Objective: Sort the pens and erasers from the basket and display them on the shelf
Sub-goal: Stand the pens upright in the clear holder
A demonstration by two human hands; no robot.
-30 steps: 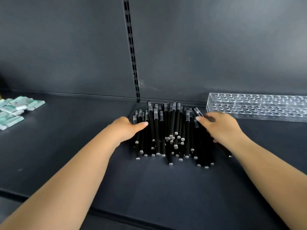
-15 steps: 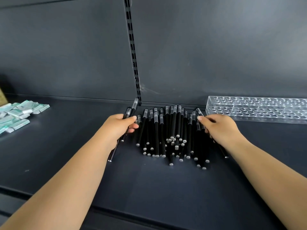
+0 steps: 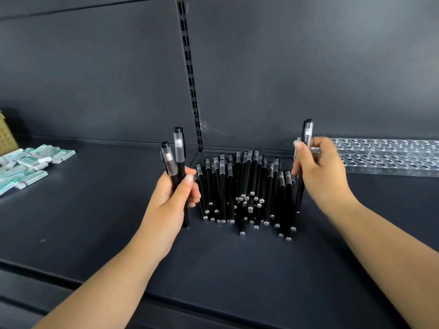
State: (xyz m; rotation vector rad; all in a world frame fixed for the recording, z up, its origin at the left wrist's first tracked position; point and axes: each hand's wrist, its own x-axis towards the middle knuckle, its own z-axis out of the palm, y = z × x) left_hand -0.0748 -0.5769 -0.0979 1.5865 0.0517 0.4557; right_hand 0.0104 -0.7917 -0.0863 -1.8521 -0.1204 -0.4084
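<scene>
Your left hand [image 3: 174, 198] is curling its fingers [image 3: 187, 184] and thumb round two black pens [image 3: 177, 162], holding them nearly upright with their clear caps pointing up and the longer one's tail hanging just above the shelf [image 3: 95, 222]. Your right hand [image 3: 319, 173] is pinching pens too [image 3: 306, 143]: one capped pen is standing clear above the fingers [image 3: 298, 144], and at least one more seems to be sitting beside it, though the exact count is hard to tell. Between your hands, the pile of black pens [image 3: 244, 193] is lying on the shelf, several dozen, too tangled to count, tails toward you and caps toward the back wall [image 3: 285, 67]. Just behind your right hand, one clear acrylic pen holder [image 3: 389, 157] with rows of round holes is resting on the shelf. Well to the left, a heap of wrapped green-and-white erasers [image 3: 28, 165] is lying, more than a dozen, with a corner of one woven basket [image 3: 7, 136] just behind it. One slotted upright rail [image 3: 190, 74] is running down the wall.
</scene>
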